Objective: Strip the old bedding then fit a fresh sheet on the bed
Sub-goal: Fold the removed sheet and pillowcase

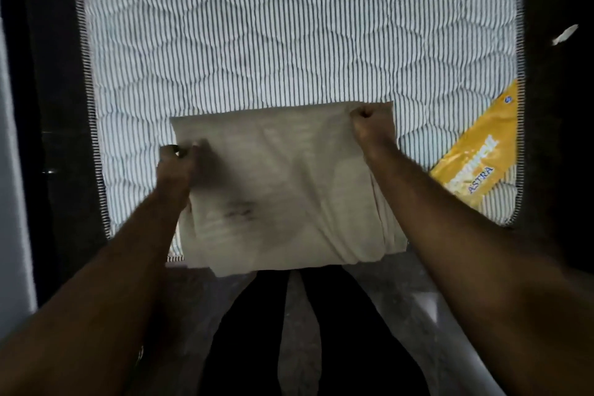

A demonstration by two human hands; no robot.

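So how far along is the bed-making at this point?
Stripping looks done: the striped mattress lies bare, with only a yellow label on it. In hand: the left hand and right hand grip a folded pale sheet at the near edge. Left: unfolding it, spreading it and fitting the corners.

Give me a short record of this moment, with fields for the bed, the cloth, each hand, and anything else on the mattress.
bed: striped quilted mattress, bare, no sheet fitted
cloth: folded pale sheet, over the mattress's near edge
left hand: left hand grips the sheet's left edge
right hand: right hand grips its far right corner
other: yellow label near the right corner
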